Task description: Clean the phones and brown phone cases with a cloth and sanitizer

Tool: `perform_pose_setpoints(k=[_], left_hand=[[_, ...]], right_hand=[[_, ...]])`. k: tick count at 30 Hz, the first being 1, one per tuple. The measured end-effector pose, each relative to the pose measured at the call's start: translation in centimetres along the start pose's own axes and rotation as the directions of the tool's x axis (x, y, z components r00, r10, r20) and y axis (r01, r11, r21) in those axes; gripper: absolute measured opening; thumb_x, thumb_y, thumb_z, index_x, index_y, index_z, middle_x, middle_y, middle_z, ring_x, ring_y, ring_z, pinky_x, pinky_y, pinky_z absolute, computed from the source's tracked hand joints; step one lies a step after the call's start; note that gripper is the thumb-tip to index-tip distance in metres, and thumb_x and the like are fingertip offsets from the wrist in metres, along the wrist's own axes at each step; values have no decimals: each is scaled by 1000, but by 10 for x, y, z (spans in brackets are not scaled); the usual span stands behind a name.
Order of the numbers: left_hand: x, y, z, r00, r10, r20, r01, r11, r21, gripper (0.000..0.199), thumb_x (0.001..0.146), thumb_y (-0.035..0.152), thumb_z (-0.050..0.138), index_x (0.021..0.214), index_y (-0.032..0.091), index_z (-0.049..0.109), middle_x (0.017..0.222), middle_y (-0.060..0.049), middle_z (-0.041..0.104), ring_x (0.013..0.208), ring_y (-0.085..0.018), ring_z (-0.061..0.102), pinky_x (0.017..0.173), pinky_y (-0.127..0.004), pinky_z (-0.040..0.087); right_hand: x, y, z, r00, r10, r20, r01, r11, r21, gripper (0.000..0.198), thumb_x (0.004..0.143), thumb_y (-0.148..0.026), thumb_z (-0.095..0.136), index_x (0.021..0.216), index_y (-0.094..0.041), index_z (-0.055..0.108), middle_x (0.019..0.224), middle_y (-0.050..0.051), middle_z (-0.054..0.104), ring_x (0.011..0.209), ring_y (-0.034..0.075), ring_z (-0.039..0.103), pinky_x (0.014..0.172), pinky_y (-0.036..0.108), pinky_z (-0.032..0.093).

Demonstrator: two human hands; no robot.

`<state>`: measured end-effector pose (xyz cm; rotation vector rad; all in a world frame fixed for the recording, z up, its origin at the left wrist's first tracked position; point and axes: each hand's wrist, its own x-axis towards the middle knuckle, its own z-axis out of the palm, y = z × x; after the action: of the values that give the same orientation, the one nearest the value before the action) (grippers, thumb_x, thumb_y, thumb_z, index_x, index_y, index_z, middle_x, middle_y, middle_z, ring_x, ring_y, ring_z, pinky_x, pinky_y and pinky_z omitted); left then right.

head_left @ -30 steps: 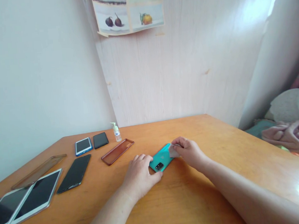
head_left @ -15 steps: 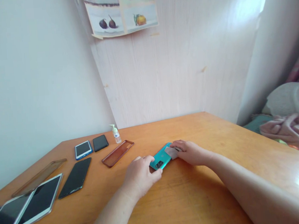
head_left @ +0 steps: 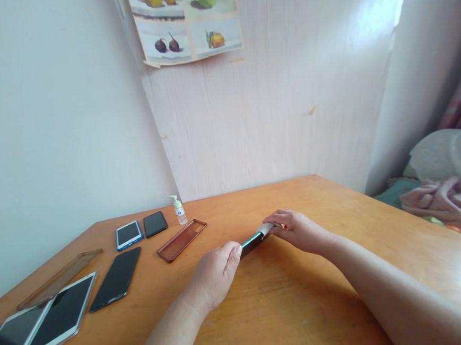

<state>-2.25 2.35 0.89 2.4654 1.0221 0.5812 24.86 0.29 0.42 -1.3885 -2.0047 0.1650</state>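
A teal-backed phone [head_left: 251,243] is tipped up above the table, so that its edge and part of its dark screen side face me. My left hand [head_left: 218,272] grips its near left end between thumb and fingers. At the far right end, my right hand [head_left: 294,228] is closed around a grey cloth [head_left: 265,228] that is folded over the phone's edge. The reddish-brown phone case [head_left: 182,240] lies to the left of my hands, apart from them.
On the wooden table [head_left: 297,305] to the left are a pump bottle [head_left: 180,211], a black phone [head_left: 155,224], a blue-cased phone [head_left: 129,235], a larger dark phone [head_left: 116,280], a clear brownish case [head_left: 59,279] and white-framed tablets [head_left: 56,319]. A wall stands behind.
The phone has been lifted and turned from back-up to nearly edge-on. My left hand has closed on its end, and the cloth now wraps over its right edge.
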Motion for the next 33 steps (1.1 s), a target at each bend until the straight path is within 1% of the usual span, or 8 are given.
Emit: perform_pose_setpoints(k=[6,9,13,15,20,26,30,33], left_hand=[[-1,2,2,1000,8,17,-8,999,-36,35,102,44,29,95,22,56,78,0,63,72,-16,58,63,-26,36],[-1,-2,6,1000,-5,4,5,1000,-13,34,102,43,29,92,22,54,76,0,64,70,-17,58,63,-27,36],[0,-6,10,1000,-18,-8,18,1000,3,34,102,44,29,88,22,51,74,0,62,70,-17,58,63,-28,35],[0,-6,11,1000,-22,-5,22,1000,10,33,102,44,29,88,23,49,73,0,61,69,-18,58,63,-28,35],[0,-3,9,1000,-18,2,18,999,29,31,103,42,28,89,23,48,72,0,59,68,-18,57,62,-28,34],[-1,0,9,999,-30,20,29,998,55,30,102,42,28,90,23,47,72,0,60,67,-18,57,59,-28,32],[0,2,7,999,-32,27,30,998,55,30,102,41,27,91,23,48,74,-1,61,68,-18,58,60,-28,33],[0,3,6,999,-40,29,38,998,53,30,102,40,27,93,22,48,77,-3,62,69,-19,59,61,-28,34]], right_hand=[[2,2,-4,1000,31,5,-31,996,87,24,91,-29,55,107,-25,73,106,6,72,99,22,65,89,35,47],[5,2,-4,991,110,-69,-94,973,209,28,94,-37,51,103,-24,73,107,5,72,102,22,64,91,34,46],[9,5,-6,859,435,-271,-306,859,409,28,90,-41,53,102,-21,67,85,3,71,73,17,64,69,29,49],[9,6,-5,808,509,-295,-355,822,446,27,88,-41,53,103,-20,61,75,1,67,56,13,56,54,25,43],[8,5,7,847,473,-242,-364,848,384,21,86,-37,55,101,-23,60,63,-3,63,48,12,49,46,22,34],[4,7,8,897,364,-250,-388,920,-57,21,91,-30,46,99,-27,65,66,0,66,59,17,58,56,26,36],[2,-6,6,926,312,-214,-337,937,-92,21,92,-30,48,98,-25,68,80,4,71,74,20,64,65,28,40],[-1,-30,14,974,194,-117,-205,974,-92,26,95,-28,45,107,-23,67,85,7,73,79,21,66,69,28,43]])
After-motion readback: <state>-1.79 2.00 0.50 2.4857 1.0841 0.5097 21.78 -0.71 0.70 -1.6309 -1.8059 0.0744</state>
